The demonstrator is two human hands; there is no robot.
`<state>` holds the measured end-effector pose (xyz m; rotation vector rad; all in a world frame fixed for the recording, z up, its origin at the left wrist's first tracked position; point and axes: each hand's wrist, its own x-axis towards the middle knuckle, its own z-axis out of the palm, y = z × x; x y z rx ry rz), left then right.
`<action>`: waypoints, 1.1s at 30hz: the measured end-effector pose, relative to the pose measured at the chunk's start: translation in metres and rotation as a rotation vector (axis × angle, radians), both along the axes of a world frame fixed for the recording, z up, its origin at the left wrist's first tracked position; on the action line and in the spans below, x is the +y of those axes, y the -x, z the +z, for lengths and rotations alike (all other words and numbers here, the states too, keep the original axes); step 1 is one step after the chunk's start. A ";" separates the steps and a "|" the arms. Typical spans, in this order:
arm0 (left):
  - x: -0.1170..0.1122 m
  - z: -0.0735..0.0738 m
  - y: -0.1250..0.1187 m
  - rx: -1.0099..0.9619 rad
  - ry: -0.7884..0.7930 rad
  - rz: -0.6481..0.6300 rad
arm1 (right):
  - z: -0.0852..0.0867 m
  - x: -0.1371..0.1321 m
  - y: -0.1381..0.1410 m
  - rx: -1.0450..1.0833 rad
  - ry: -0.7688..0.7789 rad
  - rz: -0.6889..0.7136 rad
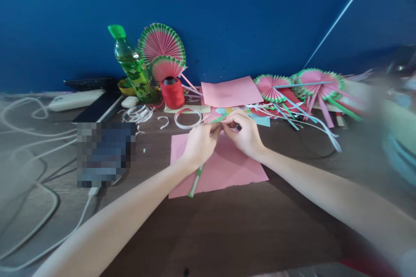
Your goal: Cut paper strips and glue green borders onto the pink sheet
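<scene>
My left hand (pixel 202 142) and my right hand (pixel 244 133) meet over a sheet of pink paper (pixel 240 166), fingertips pinched together. Between them runs a narrow green paper strip (pixel 216 119), partly hidden by the fingers. A small dark thing (pixel 238 127) shows by the right hand's fingers, too little of it to name. Below the left hand a green and white strip (pixel 195 184) lies slanted on the pink sheet. Just beyond the hands sit a roll of white tape (pixel 187 118) and a second pink sheet (pixel 231 91).
A green bottle (pixel 133 71), a red thread spool (pixel 172 93) and pleated pink-green paper fans (pixel 162 43) stand at the back. More fans (pixel 316 84) with strips lie right. A blurred-out phone (pixel 105 153), white cables (pixel 53 194) and a power strip (pixel 76 99) occupy the left.
</scene>
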<state>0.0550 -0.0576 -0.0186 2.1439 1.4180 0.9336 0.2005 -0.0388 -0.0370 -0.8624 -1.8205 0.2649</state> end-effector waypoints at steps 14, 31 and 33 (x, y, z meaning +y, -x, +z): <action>-0.002 0.000 -0.001 0.004 0.039 0.001 | -0.001 0.000 0.000 -0.008 -0.016 0.003; 0.006 0.001 0.001 -0.429 0.330 -0.034 | 0.000 0.011 -0.005 0.145 0.160 -0.123; 0.008 0.000 0.002 -0.463 0.374 -0.029 | 0.001 0.015 -0.007 0.164 0.168 -0.168</action>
